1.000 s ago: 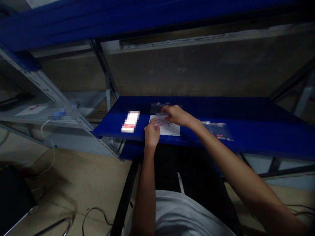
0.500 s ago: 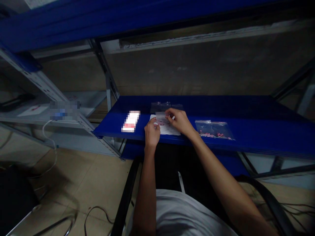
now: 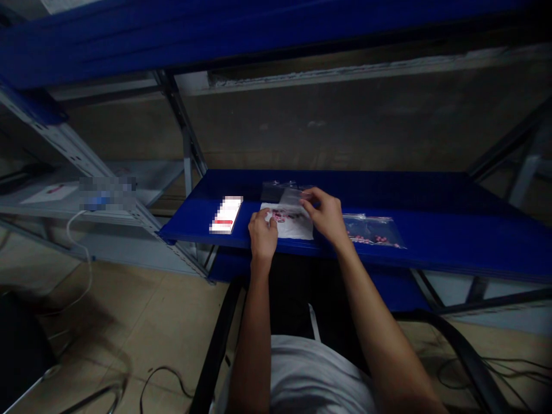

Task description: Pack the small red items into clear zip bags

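A white sheet of paper or cloth [image 3: 295,229] lies on the blue shelf, with small dark pink pieces [image 3: 279,215] scattered on its upper part. My left hand [image 3: 263,234] rests at the sheet's left edge, thumb and fingers apart, holding nothing that shows. Above the sheet's far right side, my right hand [image 3: 325,213] pinches a small clear plastic bag [image 3: 291,197] by its right edge. Whether anything is inside that bag I cannot tell. Right of my right hand lie clear zip bags [image 3: 379,231] containing pink beads.
A lit phone [image 3: 227,214] lies at left on the blue shelf [image 3: 452,224]. More flat clear bags [image 3: 270,190] lie behind the sheet. A metal upright [image 3: 92,155] and grey shelf [image 3: 159,175] stand further left. Black chair arms [image 3: 219,345] flank my body.
My right hand has drawn the clear bag up and right, off the middle of the sheet, uncovering the pink pieces. My left hand stays by the sheet's left edge.
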The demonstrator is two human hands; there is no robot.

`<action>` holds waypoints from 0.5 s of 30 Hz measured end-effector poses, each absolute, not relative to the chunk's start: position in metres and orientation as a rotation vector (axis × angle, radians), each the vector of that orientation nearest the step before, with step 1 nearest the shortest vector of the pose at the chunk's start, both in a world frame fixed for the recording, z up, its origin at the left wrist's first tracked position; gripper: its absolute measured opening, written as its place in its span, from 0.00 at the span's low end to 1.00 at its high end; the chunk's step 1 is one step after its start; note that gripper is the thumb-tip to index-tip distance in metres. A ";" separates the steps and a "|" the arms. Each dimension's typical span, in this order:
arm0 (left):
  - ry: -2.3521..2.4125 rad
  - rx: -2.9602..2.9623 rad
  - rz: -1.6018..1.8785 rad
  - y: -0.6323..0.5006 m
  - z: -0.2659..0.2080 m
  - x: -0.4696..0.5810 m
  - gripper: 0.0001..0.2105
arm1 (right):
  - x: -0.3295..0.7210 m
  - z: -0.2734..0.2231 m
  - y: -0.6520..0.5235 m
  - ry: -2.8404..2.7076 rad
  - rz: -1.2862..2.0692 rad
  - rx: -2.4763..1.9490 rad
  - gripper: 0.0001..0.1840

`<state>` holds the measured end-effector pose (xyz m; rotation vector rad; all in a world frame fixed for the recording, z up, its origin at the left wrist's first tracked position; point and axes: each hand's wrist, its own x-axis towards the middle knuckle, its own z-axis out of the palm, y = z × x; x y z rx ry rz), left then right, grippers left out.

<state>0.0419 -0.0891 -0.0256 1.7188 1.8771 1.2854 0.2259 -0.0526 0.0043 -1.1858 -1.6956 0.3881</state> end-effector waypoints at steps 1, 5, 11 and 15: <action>1.869 1.706 1.311 -0.090 -0.024 0.043 0.14 | 0.228 0.003 -0.057 -1.603 0.425 -1.195 0.08; 1.623 1.596 1.414 -0.089 -0.021 0.055 0.13 | 0.226 -0.010 -0.079 -1.194 0.742 -1.135 0.15; 1.251 1.359 1.316 -0.087 -0.022 0.070 0.09 | 0.210 -0.025 -0.100 -0.911 1.128 -1.044 0.21; 1.225 1.312 1.341 -0.089 -0.018 0.065 0.08 | 0.223 -0.020 -0.102 -0.968 1.183 -1.045 0.22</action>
